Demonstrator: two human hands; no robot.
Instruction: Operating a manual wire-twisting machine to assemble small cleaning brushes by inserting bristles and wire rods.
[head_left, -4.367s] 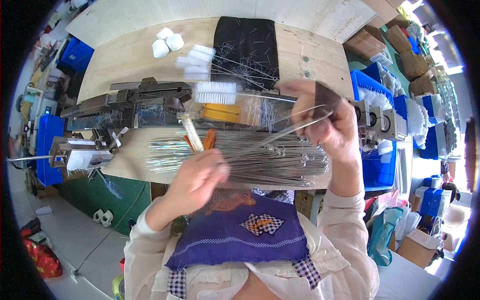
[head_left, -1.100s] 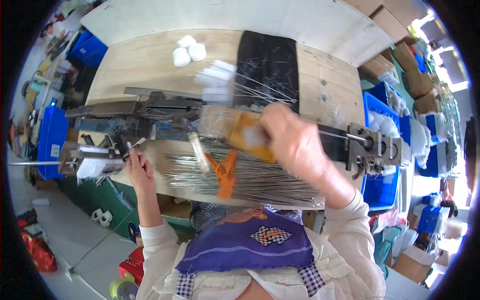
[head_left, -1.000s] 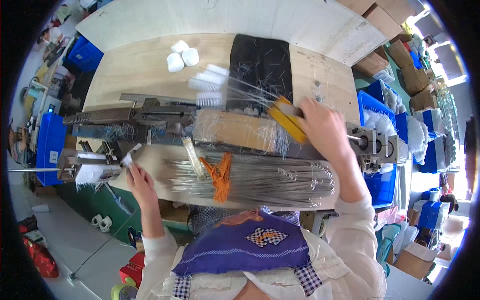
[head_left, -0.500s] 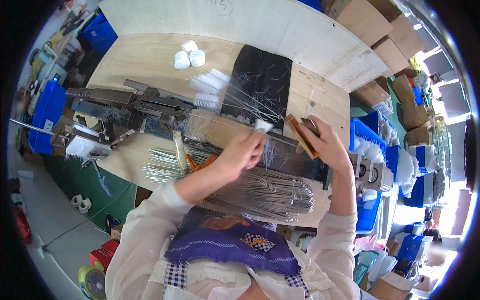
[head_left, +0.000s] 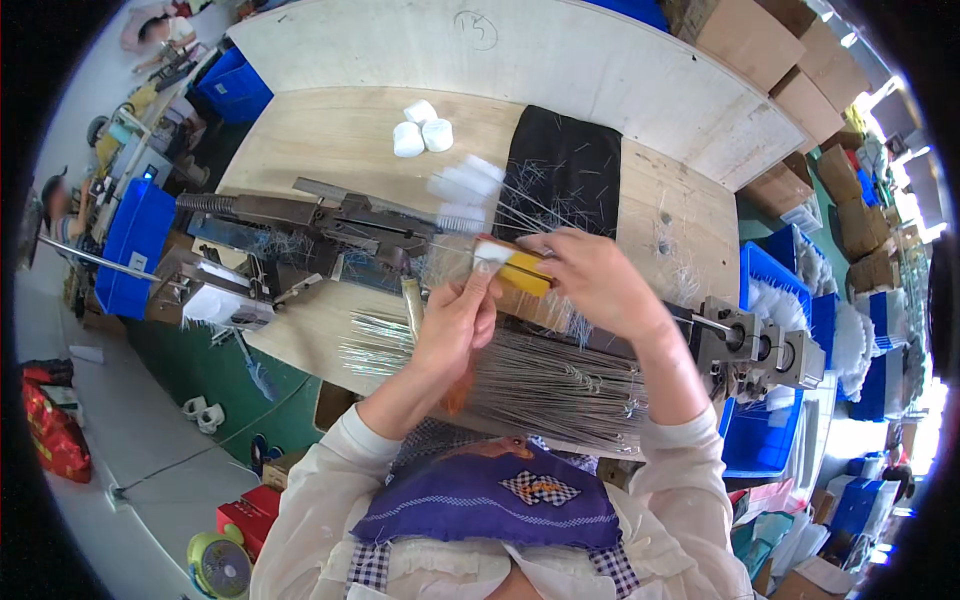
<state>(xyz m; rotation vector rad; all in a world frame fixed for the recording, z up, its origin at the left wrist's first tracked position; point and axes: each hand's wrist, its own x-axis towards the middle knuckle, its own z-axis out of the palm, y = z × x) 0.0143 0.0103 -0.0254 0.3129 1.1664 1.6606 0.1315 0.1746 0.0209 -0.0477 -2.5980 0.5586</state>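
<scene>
Pinched in my left hand [head_left: 452, 328] is a small white piece [head_left: 491, 254], too blurred to name. My right hand [head_left: 605, 282] is wrapped around a yellow block-like tool [head_left: 524, 274] with a dark slot along it. The tool's left end meets the white piece, above the metal machine rail. Beneath my hands lies a large bundle of bent metal wires [head_left: 545, 385]. White bristle brushes [head_left: 468, 185] with wire stems lie just beyond, beside a black cloth [head_left: 565, 165] strewn with loose clear bristles.
A metal twisting machine [head_left: 350, 228] spans the wooden table [head_left: 300, 130], its chuck end [head_left: 765, 345] at the right. Three white rolls [head_left: 437, 135] stand at the back. Blue bins [head_left: 750, 262] with white brushes flank the right side. Two people are at the far left.
My right hand has swung the yellow tool left and laid it nearly level against the white piece. My left hand has shifted slightly left, and the whole view has moved.
</scene>
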